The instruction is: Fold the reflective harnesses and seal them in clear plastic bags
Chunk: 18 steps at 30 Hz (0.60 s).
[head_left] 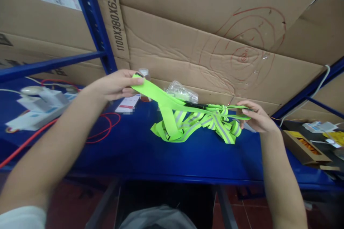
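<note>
A neon-green reflective harness (169,114) with grey stripes is stretched between both hands above a blue table (139,161). At its left end, my left hand (118,85) pinches a wide green strap beside a small black fitting. The other end is pinched by my right hand (254,116), where two green straps come together. Between the hands, the rest of the harness hangs in a loose bundle of looped straps. A black piece, perhaps a buckle, shows along its upper middle.
Behind the harness lie a clear plastic bag (182,91) and a small jar (144,75). A white card (127,103) lies near my left hand. Power strips (40,109) and red cable are at left, an open cardboard box (307,146) at right. Cardboard panels (166,35) back the table.
</note>
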Each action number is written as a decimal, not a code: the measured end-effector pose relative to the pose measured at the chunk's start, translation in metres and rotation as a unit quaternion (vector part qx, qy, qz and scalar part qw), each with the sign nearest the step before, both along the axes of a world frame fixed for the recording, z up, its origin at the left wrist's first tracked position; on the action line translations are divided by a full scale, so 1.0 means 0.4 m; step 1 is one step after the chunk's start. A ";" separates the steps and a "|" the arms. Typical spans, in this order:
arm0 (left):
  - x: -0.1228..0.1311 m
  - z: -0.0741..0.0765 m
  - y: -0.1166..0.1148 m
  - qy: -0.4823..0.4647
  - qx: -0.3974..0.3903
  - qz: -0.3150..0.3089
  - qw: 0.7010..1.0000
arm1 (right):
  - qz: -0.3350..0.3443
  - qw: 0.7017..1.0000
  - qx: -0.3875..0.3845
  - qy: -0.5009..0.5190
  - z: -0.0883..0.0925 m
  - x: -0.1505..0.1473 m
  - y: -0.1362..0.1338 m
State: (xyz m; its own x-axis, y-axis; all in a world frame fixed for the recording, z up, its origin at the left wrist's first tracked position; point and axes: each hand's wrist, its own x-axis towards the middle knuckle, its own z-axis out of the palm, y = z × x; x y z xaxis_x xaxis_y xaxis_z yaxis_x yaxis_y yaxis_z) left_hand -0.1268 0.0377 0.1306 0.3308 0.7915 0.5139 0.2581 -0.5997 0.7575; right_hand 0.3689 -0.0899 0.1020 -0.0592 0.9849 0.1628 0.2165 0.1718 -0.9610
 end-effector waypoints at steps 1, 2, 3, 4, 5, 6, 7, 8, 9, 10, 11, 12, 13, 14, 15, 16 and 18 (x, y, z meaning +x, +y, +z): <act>-0.006 -0.001 -0.001 -0.003 -0.046 -0.017 0.999 | -0.012 1.000 -0.006 0.004 -0.004 0.001 0.002; -0.011 -0.003 -0.001 -0.009 -0.105 -0.044 0.993 | -0.021 1.000 -0.017 0.011 -0.007 0.001 0.003; -0.014 -0.004 -0.003 -0.013 -0.156 -0.071 0.985 | -0.024 0.999 -0.034 0.020 -0.010 -0.001 0.004; -0.015 -0.006 -0.005 -0.023 -0.175 -0.076 0.981 | -0.021 0.998 -0.055 0.029 -0.012 -0.004 0.003; -0.014 -0.007 -0.007 -0.026 -0.179 -0.073 0.981 | -0.014 0.996 -0.076 0.038 -0.014 -0.008 0.001; -0.010 -0.010 -0.009 -0.026 -0.175 -0.065 0.982 | -0.009 0.995 -0.094 0.045 -0.016 -0.012 0.000; -0.005 -0.012 -0.011 -0.024 -0.166 -0.053 0.984 | -0.009 0.993 -0.104 0.052 -0.019 -0.015 0.000; 0.001 -0.015 -0.013 -0.020 -0.153 -0.039 0.987 | -0.013 0.993 -0.107 0.056 -0.021 -0.019 0.001; 0.008 -0.019 -0.015 -0.017 -0.138 -0.023 0.990 | -0.021 0.993 -0.102 0.058 -0.025 -0.022 0.003; 0.015 -0.023 -0.016 -0.015 -0.125 -0.009 0.992 | -0.033 0.994 -0.089 0.059 -0.030 -0.025 0.006; 0.022 -0.027 -0.016 -0.016 -0.115 0.002 0.993 | -0.047 0.995 -0.072 0.058 -0.035 -0.027 0.011; 0.030 -0.032 -0.016 -0.022 -0.111 0.008 0.994 | -0.061 0.995 -0.051 0.054 -0.042 -0.030 0.016; 0.037 -0.036 -0.015 -0.035 -0.110 0.010 0.993 | -0.072 0.996 -0.030 0.046 -0.048 -0.033 0.021; 0.043 -0.040 -0.013 -0.054 -0.111 0.011 0.992 | -0.078 0.996 -0.012 0.035 -0.054 -0.037 0.026; 0.049 -0.043 -0.009 -0.076 -0.111 0.010 0.991 | -0.080 0.997 0.002 0.022 -0.059 -0.042 0.029; 0.054 -0.046 -0.005 -0.101 -0.110 0.010 0.989 | -0.080 0.997 0.012 0.013 -0.063 -0.048 0.031; 0.060 -0.048 0.004 -0.160 -0.098 0.006 0.982 | -0.088 0.995 0.039 0.012 -0.065 -0.062 0.033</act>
State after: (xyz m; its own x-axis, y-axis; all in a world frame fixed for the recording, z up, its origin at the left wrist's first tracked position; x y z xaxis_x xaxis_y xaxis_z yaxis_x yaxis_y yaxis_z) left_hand -0.1027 0.0393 0.1114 0.1674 0.8885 0.4273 -0.0058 -0.4326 0.9016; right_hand 0.3442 -0.0766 0.0760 0.1176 0.9640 0.2385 0.2278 0.2076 -0.9513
